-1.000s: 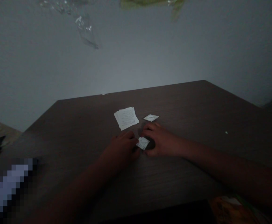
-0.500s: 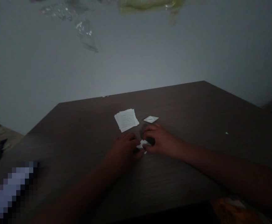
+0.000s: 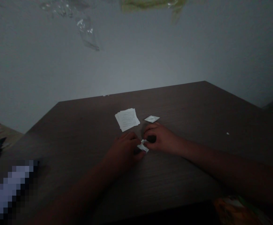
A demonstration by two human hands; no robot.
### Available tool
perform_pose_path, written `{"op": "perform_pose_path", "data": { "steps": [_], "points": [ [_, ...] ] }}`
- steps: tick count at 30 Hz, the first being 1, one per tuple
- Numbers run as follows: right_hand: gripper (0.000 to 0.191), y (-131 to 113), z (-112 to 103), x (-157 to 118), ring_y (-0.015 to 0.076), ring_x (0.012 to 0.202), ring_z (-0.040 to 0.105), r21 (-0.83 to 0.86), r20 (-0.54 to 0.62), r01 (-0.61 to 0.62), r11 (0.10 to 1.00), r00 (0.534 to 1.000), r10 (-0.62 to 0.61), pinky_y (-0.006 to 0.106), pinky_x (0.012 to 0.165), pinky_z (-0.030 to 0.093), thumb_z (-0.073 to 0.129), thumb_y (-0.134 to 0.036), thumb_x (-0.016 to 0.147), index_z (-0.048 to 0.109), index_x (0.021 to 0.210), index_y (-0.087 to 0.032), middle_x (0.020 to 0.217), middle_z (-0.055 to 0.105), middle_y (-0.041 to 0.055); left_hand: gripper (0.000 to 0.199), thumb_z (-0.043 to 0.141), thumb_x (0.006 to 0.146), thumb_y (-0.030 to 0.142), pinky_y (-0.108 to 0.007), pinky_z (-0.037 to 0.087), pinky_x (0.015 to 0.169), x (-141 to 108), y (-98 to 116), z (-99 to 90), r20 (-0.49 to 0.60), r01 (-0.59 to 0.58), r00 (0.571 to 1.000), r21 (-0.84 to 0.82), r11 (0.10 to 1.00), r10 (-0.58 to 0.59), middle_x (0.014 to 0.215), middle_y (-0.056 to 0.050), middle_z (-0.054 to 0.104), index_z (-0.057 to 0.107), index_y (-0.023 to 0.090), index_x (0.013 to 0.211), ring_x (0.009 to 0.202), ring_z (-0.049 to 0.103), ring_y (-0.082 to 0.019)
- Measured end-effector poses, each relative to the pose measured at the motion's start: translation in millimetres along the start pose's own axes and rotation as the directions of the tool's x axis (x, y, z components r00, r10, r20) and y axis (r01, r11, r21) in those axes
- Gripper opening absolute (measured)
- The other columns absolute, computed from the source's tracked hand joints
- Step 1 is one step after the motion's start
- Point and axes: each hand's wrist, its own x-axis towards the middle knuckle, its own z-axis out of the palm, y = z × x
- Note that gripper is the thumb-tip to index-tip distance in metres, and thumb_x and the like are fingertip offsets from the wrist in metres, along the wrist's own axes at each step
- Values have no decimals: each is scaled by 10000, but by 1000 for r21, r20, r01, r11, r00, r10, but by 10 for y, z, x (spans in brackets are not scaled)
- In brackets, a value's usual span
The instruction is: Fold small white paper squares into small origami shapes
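Note:
A small white paper (image 3: 143,146), folded and twisted narrow, lies between my left hand (image 3: 123,149) and my right hand (image 3: 161,139). The fingertips of both hands pinch it just above the dark wood table (image 3: 174,103). Beyond my left hand sits a loose stack of white paper squares (image 3: 127,119), with printed lines faintly visible. A flat, diamond-turned white paper packet (image 3: 152,118) lies above my right fingers, apart from them.
A pixelated, blurred object (image 3: 12,187) lies at the lower left of the table. A tiny white speck (image 3: 227,133) sits to the right. The table's far edges meet a grey wall (image 3: 136,62), and a colourful item (image 3: 237,212) shows beyond the near edge.
The white paper between my hands has gone from a flat square to a narrower twisted fold. My hands have closed in around it. The stack and the packet stay where they were.

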Motion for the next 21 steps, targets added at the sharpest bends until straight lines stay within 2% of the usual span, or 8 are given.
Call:
{"op": "perform_pose_path", "data": {
  "steps": [5,14,21],
  "points": [
    [80,-18,8,17,319,1213,802,-35,9,-28,999,1000,28,499,1106,615,986,-243,1001,909,1018,-257,1215,872,86,217,924,1069,367,-570,668,1127,9,-8,43,5,10,1000,36,999,-10,1320,-105,837,931,287,1271,1217,819,-366],
    [125,-71,-14,-10,375,1242,763,-176,66,8,984,998,4,515,1057,609,977,-280,1001,902,1095,-243,1232,849,119,217,896,1076,296,-616,661,1189,-8,147,-120,74,25,997,52,998,-29,1365,-124,833,930,262,1287,1299,811,-404],
    [293,-135,-60,-40,419,1328,727,-198,118,0,980,993,24,551,1072,632,1049,-316,920,904,1162,-237,1303,814,140,208,896,1065,259,-608,658,1184,-18,176,-176,112,31,993,70,997,-39,1376,-118,824,918,267,1271,1316,806,-402]
  ]
}}
